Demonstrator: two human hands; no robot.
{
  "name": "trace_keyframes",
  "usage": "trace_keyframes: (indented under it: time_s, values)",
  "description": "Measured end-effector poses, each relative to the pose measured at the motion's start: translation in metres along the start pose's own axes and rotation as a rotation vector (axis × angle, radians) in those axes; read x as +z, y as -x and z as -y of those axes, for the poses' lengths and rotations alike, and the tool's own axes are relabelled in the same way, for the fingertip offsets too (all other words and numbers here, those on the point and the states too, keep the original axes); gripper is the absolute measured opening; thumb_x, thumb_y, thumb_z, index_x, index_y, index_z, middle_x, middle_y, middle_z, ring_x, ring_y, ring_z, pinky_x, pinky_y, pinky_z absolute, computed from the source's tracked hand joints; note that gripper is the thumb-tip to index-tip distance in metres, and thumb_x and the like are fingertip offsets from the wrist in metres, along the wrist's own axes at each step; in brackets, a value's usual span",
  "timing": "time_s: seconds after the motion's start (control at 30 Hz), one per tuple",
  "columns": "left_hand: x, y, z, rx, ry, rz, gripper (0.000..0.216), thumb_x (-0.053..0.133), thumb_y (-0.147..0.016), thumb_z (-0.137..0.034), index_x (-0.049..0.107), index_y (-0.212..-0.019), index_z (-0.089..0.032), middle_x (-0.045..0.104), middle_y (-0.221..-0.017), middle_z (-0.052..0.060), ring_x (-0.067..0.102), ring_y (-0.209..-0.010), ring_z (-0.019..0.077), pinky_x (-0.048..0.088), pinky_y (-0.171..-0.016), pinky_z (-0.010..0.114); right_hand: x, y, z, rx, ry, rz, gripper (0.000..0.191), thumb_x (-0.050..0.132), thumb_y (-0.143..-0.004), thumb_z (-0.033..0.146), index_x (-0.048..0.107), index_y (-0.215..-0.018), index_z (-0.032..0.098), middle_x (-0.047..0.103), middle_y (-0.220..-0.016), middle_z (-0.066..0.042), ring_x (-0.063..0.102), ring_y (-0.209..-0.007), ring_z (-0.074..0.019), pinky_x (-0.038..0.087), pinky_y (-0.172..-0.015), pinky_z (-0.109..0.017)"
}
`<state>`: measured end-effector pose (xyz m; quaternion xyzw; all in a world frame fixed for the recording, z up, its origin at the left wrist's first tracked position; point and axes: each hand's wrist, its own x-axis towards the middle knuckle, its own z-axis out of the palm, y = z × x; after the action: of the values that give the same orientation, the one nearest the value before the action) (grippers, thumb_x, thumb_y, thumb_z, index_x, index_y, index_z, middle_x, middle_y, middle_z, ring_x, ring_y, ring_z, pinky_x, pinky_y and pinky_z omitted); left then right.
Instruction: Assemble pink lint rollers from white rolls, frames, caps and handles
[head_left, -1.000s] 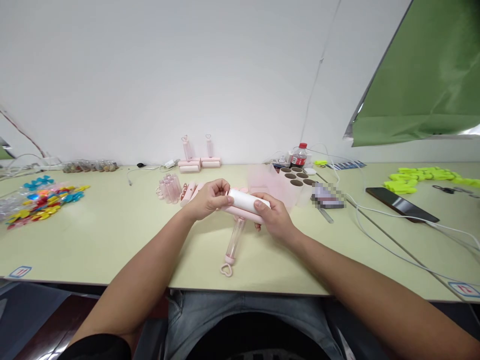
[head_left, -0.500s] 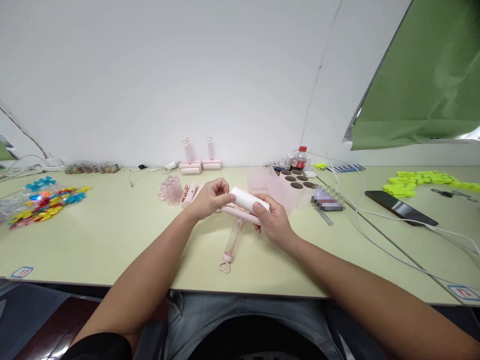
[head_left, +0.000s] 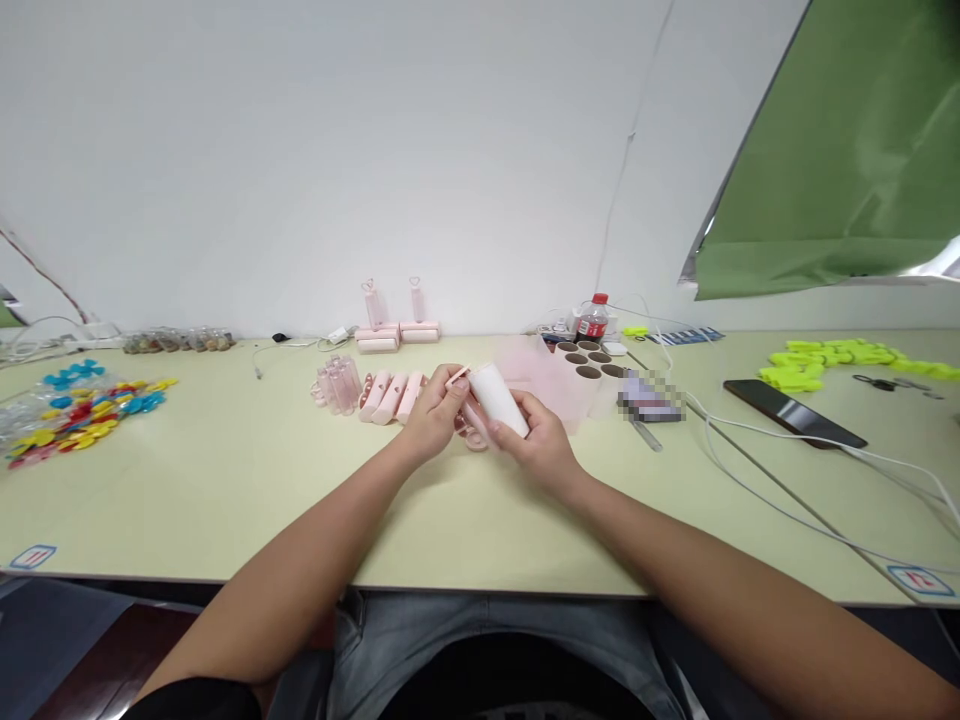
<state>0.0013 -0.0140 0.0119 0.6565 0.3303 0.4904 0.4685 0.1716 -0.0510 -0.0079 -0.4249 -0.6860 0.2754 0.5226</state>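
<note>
Both my hands hold one pink lint roller (head_left: 495, 398) above the middle of the pale green table (head_left: 225, 480). Its white roll points up and away from me. My right hand (head_left: 536, 440) is closed around the roll's lower end. My left hand (head_left: 435, 412) pinches the pink frame at the roll's left end. The roller's clear handle is hidden behind my hands. Just left of my hands lie three pink roll cores (head_left: 390, 397) and a bunch of clear pink handles (head_left: 337, 383).
Two assembled rollers (head_left: 397, 330) stand at the back. Brown cardboard tubes (head_left: 589, 360), a cola bottle (head_left: 594, 317), a phone (head_left: 793, 412) with white cables and neon yellow parts (head_left: 832, 358) lie to the right. Coloured plastic pieces (head_left: 82, 405) sit far left.
I turned the roller: the roll now points away from me and the dangling heart-tipped handle is out of sight. Both hands moved slightly left and farther from me.
</note>
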Motion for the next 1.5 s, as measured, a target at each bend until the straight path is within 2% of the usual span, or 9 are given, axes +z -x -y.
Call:
trace_keyframes:
  time_s: [0.17,0.53,0.6,0.7,0.83,0.9,1.1,1.33,1.5]
  values:
    - [-0.009,0.001,0.002,0.086,-0.193,0.061,0.042,0.045,-0.090,-0.061,0.046,-0.099,-0.020,0.052,-0.062,-0.005,0.051,-0.047,0.0112,0.041,-0.042,0.023,0.002,0.007,0.000,0.002,0.074,0.162,0.050,0.060,-0.084,0.046,0.050,-0.124,0.018,0.066,-0.110,-0.010,0.062,-0.092,-0.0255,0.048,-0.074,-0.034]
    - [-0.008,0.004,-0.009,0.174,-0.423,-0.061,0.039,0.052,-0.086,-0.059,0.049,-0.085,-0.020,0.054,-0.063,-0.003,0.052,-0.057,0.0125,0.041,-0.053,0.024,0.008,0.010,-0.007,-0.080,-0.026,0.103,0.054,0.058,-0.085,0.052,0.044,-0.124,0.018,0.063,-0.112,-0.012,0.060,-0.097,-0.0272,0.048,-0.079,-0.037]
    - [-0.012,0.004,-0.011,0.124,-0.451,-0.035,0.040,0.050,-0.087,-0.060,0.050,-0.092,-0.021,0.054,-0.063,-0.003,0.053,-0.056,0.0134,0.040,-0.051,0.024,0.007,0.009,-0.007,-0.080,-0.047,0.075,0.053,0.060,-0.083,0.051,0.045,-0.122,0.018,0.063,-0.111,-0.011,0.060,-0.098,-0.0270,0.048,-0.079,-0.037]
    - [-0.019,0.004,-0.016,-0.075,-0.478,0.022,0.039,0.049,-0.087,-0.059,0.046,-0.102,-0.023,0.056,-0.062,-0.003,0.056,-0.055,0.0162,0.039,-0.047,0.024,0.002,0.004,-0.009,-0.067,-0.123,-0.022,0.052,0.063,-0.082,0.050,0.045,-0.120,0.019,0.062,-0.110,-0.010,0.059,-0.098,-0.0254,0.048,-0.081,-0.036]
    - [-0.027,0.003,-0.021,-0.376,-0.553,0.115,0.030,0.047,-0.087,-0.053,0.045,-0.092,-0.023,0.056,-0.057,-0.002,0.057,-0.047,0.0198,0.037,-0.042,0.027,-0.004,-0.003,-0.012,-0.044,-0.145,-0.082,0.048,0.065,-0.081,0.048,0.048,-0.115,0.019,0.061,-0.108,-0.009,0.058,-0.098,-0.0242,0.048,-0.082,-0.036]
    - [-0.031,0.002,-0.019,-0.426,-0.686,0.141,0.027,0.049,-0.086,-0.050,0.047,-0.084,-0.023,0.056,-0.055,0.000,0.056,-0.046,0.0202,0.035,-0.045,0.028,-0.005,-0.004,-0.014,-0.031,-0.151,-0.049,0.049,0.066,-0.081,0.047,0.048,-0.116,0.019,0.061,-0.109,-0.009,0.057,-0.098,-0.0240,0.048,-0.083,-0.036]
    - [-0.034,-0.004,-0.002,-0.294,-1.106,0.069,0.034,0.045,-0.087,-0.050,0.055,-0.074,-0.020,0.065,-0.071,0.008,0.060,-0.068,0.0246,0.032,-0.055,0.030,-0.002,0.001,-0.012,-0.039,-0.157,0.094,0.055,0.068,-0.080,0.045,0.048,-0.124,0.019,0.062,-0.113,-0.009,0.057,-0.101,-0.0241,0.047,-0.084,-0.035]
    - [-0.032,-0.008,0.004,-0.273,-1.186,0.008,0.034,0.051,-0.086,-0.046,0.062,-0.100,-0.017,0.070,-0.092,0.011,0.063,-0.086,0.0264,0.038,-0.064,0.031,-0.002,0.001,-0.013,-0.042,-0.095,0.134,0.054,0.068,-0.080,0.044,0.050,-0.124,0.020,0.062,-0.114,-0.008,0.057,-0.100,-0.0244,0.046,-0.082,-0.035]
    - [-0.032,-0.007,-0.006,-0.237,-1.183,-0.076,0.029,0.049,-0.087,-0.039,0.063,-0.101,-0.018,0.070,-0.090,0.010,0.063,-0.084,0.0261,0.037,-0.062,0.032,-0.002,0.001,-0.014,-0.035,-0.080,0.146,0.051,0.068,-0.080,0.042,0.051,-0.123,0.021,0.062,-0.112,-0.007,0.058,-0.096,-0.0237,0.046,-0.079,-0.034]
